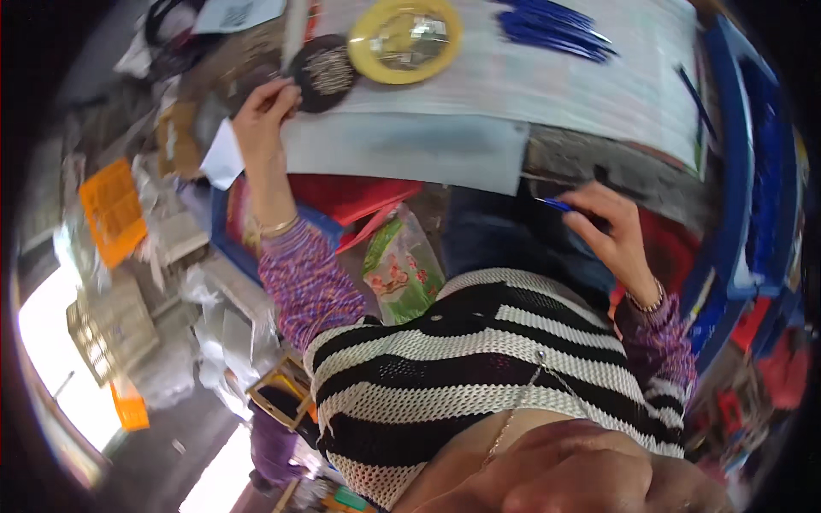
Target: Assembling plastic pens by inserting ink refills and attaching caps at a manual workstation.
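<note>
Thumb and fingers of my right hand (609,224) grip a slim blue stick (556,204) near the table's front edge, open room stretching from its tip to my left hand (263,120), pinched beside a black dish (317,104) — on what, I cannot tell. Ahead of my fingers spreads a smooth whitish sheet (505,94), a bundle of glossy blue sticks (556,32) farther out; right of my left fingertips, the round dish holds small silvery bits, the yellow bowl (400,78) beyond it something shiny.
</note>
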Demonstrator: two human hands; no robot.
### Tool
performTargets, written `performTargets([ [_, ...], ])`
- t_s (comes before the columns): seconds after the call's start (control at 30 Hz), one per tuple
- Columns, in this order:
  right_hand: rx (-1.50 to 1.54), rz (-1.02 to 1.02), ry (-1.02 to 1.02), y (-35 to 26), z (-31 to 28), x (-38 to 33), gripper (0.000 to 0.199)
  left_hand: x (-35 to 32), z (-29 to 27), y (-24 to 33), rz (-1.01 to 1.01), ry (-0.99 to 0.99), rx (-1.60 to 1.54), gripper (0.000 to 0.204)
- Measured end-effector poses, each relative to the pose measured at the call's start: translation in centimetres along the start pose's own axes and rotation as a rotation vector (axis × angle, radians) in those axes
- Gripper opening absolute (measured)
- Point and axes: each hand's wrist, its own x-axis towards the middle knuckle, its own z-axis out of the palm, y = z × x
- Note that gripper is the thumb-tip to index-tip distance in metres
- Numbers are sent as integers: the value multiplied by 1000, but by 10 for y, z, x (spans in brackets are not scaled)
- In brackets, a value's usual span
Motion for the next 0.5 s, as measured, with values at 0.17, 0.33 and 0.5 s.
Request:
performTargets([
  [0.17, -450, -406, 150, -8, -4, 4, 26, -53, 89, 31, -130, -614, -150, 8],
  [0.33, -537, -537, 113, -9, -10, -3, 25, -102, 164, 45, -269, -1039, -121, 10],
  [0.5, -573, -638, 108, -5, -13, -9, 24, -113, 185, 41, -230, -1245, -67, 8],
])
